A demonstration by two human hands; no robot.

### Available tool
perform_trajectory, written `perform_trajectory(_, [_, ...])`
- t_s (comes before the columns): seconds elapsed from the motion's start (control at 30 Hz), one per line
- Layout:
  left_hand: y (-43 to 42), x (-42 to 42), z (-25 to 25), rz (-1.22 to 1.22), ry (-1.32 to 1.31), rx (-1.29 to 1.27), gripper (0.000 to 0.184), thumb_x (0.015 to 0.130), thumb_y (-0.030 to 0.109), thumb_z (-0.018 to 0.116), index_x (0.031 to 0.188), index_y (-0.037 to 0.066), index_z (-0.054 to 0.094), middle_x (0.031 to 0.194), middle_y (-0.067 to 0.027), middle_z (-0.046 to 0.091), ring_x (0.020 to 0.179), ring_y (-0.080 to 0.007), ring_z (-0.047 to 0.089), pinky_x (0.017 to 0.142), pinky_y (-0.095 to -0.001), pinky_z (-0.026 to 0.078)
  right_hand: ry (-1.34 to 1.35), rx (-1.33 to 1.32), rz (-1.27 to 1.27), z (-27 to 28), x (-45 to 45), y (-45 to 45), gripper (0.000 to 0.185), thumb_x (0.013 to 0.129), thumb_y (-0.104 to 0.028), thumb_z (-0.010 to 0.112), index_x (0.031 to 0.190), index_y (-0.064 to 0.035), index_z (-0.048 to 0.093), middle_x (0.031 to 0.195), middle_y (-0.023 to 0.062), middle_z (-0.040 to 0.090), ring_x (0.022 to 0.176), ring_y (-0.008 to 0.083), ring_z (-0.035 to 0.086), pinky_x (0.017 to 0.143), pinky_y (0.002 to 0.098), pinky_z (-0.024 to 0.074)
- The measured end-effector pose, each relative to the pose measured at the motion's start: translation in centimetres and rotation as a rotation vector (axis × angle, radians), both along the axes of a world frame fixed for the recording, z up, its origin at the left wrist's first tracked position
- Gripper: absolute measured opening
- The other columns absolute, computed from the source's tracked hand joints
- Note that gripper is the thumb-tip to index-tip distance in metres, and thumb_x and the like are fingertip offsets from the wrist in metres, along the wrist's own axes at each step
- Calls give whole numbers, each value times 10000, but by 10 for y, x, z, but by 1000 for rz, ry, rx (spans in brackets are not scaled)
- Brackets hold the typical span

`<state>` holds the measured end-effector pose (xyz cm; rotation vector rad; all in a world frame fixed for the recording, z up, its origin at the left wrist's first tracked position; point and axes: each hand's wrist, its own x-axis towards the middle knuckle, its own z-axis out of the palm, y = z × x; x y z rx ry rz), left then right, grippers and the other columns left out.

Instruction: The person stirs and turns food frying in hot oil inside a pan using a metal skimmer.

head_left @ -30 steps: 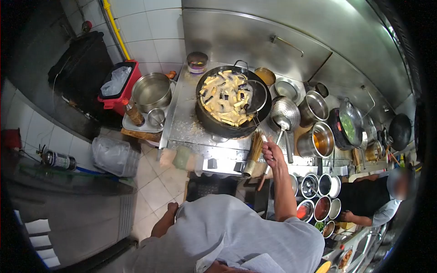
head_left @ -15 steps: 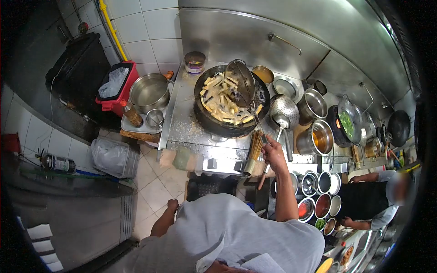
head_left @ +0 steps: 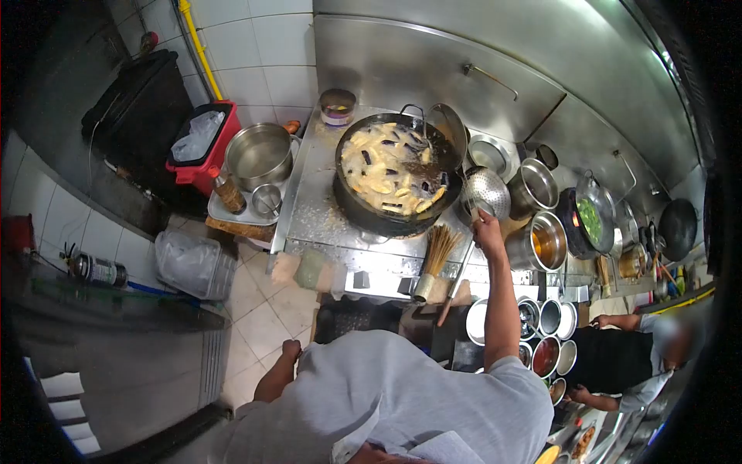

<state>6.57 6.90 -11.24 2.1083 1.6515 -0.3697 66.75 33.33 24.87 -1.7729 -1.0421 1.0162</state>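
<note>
My right hand (head_left: 487, 232) is closed around the handle of a mesh skimmer (head_left: 450, 127), partly hidden by the fingers. The skimmer's bowl is tilted up at the right rim of a large black wok (head_left: 379, 213). Pale strips, some with dark purple skin like eggplant (head_left: 379, 166), bubble in the wok's oil. A perforated ladle (head_left: 488, 192) lies close beyond my right hand, its long handle running down toward the stove's front edge. My left hand (head_left: 291, 349) hangs low by my waist, fingers curled in, no object visible in it.
A bamboo brush (head_left: 438, 259) lies at the stove's front. Steel pots (head_left: 532, 184), one with orange liquid (head_left: 546, 241), stand at right, beyond them a pan of greens (head_left: 590, 220). A co-worker (head_left: 618, 348) stands at right near seasoning bowls. A steel pot (head_left: 259, 155) stands at left.
My right hand has moved right and up, carrying the skimmer from over the wok's middle to its right rim. More of the frying strips now show. My left hand stays low.
</note>
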Motion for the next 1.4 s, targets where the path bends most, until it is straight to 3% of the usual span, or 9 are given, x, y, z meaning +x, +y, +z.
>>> perform_trajectory(0.17, [-10, -2, -3, 147, -78, -50, 204, 776, 185, 562, 674, 29, 644, 706, -180, 672, 640, -296, 665, 590, -438, 519, 445, -177, 39, -15, 3, 19, 453, 924, -89, 480, 1371, -141, 425, 666, -16, 472, 453, 50, 365, 354, 196, 249])
perform_trajectory(0.27, [-16, 2, 16, 694, -518, -267, 202, 781, 143, 523, 674, 15, 637, 673, -177, 655, 593, -292, 640, 559, -434, 505, 766, -285, 174, -23, -4, 29, 419, 948, -91, 412, 1361, -161, 435, 691, -24, 414, 445, 30, 272, 322, 152, 206])
perform_trajectory(0.37, [-27, -1, 17, 716, -610, -203, 209, 778, 107, 484, 664, 0, 622, 641, -169, 631, 553, -280, 611, 534, -434, 490, 912, -270, 117, -33, -21, 25, 455, 937, -59, 401, 1377, -175, 420, 664, -27, 413, 422, 26, 267, 321, 161, 197])
perform_trajectory(0.53, [-42, -18, 4, 30, -294, 129, 162, 720, 176, 685, 687, 26, 635, 687, -185, 660, 637, -334, 652, 591, -456, 510, 1024, -206, 186, -28, -30, 13, 434, 950, -59, 433, 1374, -153, 428, 675, -27, 413, 415, 22, 294, 311, 157, 205])
perform_trajectory(0.63, [-41, -19, 6, 5, -247, 159, 208, 680, 233, 741, 719, 50, 649, 711, -191, 665, 684, -359, 661, 623, -465, 519, 951, -179, 178, 3, -41, -4, 404, 949, -56, 444, 1344, -135, 470, 664, -27, 429, 414, 23, 310, 311, 163, 215])
perform_trajectory(0.9, [-11, -5, -4, -42, -10, -1, 135, 716, 182, 684, 770, 59, 678, 753, -188, 679, 743, -339, 677, 645, -456, 527, 279, -112, 180, 67, -61, -52, 451, 931, -96, 488, 1379, -144, 501, 628, -57, 453, 432, 30, 343, 370, 196, 240])
perform_trajectory(1.03, [8, 4, -5, 39, -1, -144, 115, 738, 145, 646, 783, 63, 713, 810, -172, 699, 777, -309, 690, 672, -437, 536, 269, -111, 183, 98, -61, -74, 470, 907, -91, 483, 1373, -135, 512, 623, -67, 442, 430, 28, 328, 377, 195, 236])
perform_trajectory(1.23, [29, 14, 12, -36, 26, -114, 118, 712, 167, 725, 773, 66, 716, 811, -136, 711, 772, -270, 697, 668, -414, 544, 198, -41, 94, 71, -35, -75, 465, 927, -90, 486, 1392, -100, 477, 601, -70, 396, 428, 32, 314, 375, 208, 244])
perform_trajectory(1.4, [24, 7, -9, -53, 28, -11, 163, 679, 183, 775, 768, 62, 712, 790, -138, 709, 763, -274, 697, 667, -411, 546, -273, 12, -44, 16, -10, -67, 528, 917, -54, 492, 1438, -72, 405, 600, -47, 426, 423, 63, 351, 368, 244, 288])
